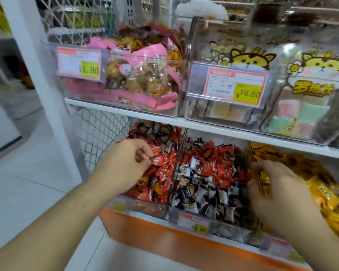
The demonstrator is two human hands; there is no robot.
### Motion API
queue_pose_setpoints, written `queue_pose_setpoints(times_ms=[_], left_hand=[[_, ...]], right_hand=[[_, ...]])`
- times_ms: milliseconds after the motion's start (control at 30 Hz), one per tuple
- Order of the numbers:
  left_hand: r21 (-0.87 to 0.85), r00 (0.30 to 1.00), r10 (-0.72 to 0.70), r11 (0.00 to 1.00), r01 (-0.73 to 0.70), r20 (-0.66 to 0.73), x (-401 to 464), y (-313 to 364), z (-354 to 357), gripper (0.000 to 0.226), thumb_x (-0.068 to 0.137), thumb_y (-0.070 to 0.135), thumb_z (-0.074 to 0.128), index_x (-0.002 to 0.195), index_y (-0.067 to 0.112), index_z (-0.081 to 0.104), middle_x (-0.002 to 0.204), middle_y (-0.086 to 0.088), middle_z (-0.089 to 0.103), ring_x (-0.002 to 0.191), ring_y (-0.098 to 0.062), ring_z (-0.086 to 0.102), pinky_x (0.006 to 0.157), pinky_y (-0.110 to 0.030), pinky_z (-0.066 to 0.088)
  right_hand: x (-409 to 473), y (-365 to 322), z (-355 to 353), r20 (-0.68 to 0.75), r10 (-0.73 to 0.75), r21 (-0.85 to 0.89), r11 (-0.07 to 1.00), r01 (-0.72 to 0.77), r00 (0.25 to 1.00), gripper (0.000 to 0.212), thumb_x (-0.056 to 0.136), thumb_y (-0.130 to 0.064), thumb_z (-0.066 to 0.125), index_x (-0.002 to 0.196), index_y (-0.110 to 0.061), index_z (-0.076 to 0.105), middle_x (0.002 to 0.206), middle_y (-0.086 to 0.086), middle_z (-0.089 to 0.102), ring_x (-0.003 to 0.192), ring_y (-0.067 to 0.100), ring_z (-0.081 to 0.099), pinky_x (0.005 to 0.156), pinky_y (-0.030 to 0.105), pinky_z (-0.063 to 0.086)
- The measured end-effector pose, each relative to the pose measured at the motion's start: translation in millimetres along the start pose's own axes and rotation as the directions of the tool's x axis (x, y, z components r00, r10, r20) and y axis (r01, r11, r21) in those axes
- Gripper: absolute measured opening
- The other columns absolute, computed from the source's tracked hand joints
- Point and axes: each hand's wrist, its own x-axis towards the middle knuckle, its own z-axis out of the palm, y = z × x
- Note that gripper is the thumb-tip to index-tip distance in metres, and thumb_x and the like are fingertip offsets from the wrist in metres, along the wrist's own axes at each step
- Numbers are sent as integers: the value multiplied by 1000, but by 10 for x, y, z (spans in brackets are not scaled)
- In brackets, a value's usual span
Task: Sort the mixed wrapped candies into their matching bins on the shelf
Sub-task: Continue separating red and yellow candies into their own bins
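Observation:
Three clear bins stand side by side on the lower shelf. The left bin (pixel 145 209) holds mostly red wrapped candies (pixel 160 173). In the middle bin (pixel 186 214), red candies are mixed with black-and-white ones (pixel 207 198). The right bin (pixel 250 148) is full of yellow-gold candies (pixel 317 184). My left hand (pixel 125 165) hovers over the left bin, its fingers pinching a red candy. My right hand (pixel 278 194) reaches over the divider between the middle and right bins, fingers curled around a gold candy (pixel 263 178).
The upper shelf (pixel 125 111) carries a clear bin of pink snack bags (pixel 137 79) and a bin of cat-printed bags (pixel 309 90), both with price tags. An orange base (pixel 164 235) runs under the lower bins. A white post (pixel 47 90) stands at left.

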Motion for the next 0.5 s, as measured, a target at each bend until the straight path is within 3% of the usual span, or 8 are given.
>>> queue_pose_setpoints(times_ms=[100,200,300,367,500], left_hand=[[101,997,-1,995,-6,71,43,-178,-34,21,89,15,78,83,35,75,81,19,71,80,11,62,64,-3,44],[170,989,-7,985,-18,147,41,-221,26,16,90,20,79,89,36,77,81,23,69,78,11,61,62,-1,42],[230,987,-18,973,-20,162,60,-224,84,10,90,27,80,94,37,78,83,23,66,77,9,60,59,-1,38],[250,987,-39,968,-2,158,95,-241,117,11,87,27,83,92,36,78,85,20,68,79,5,63,70,-12,50],[310,980,-116,949,61,163,147,-258,158,21,82,19,85,89,37,75,88,15,71,82,-6,69,80,-32,62]], right_hand=[[-17,-82,112,-2,-113,56,992,113,994,42,87,-17,75,128,-19,63,118,-8,59,107,15,56,91,20,38],[-6,-117,174,5,-157,77,985,157,988,40,85,-14,77,123,-18,66,108,-13,53,88,5,51,79,3,29],[-6,-119,212,18,-190,78,979,188,982,39,83,-12,79,120,-16,68,106,-14,52,87,7,53,79,13,38],[-6,-119,230,16,-190,78,979,189,982,39,84,-13,78,121,-16,67,107,-14,52,92,8,52,84,22,41],[-13,-125,245,28,-185,61,981,183,982,39,84,-13,77,122,-17,67,108,-14,53,99,11,56,89,23,42]])
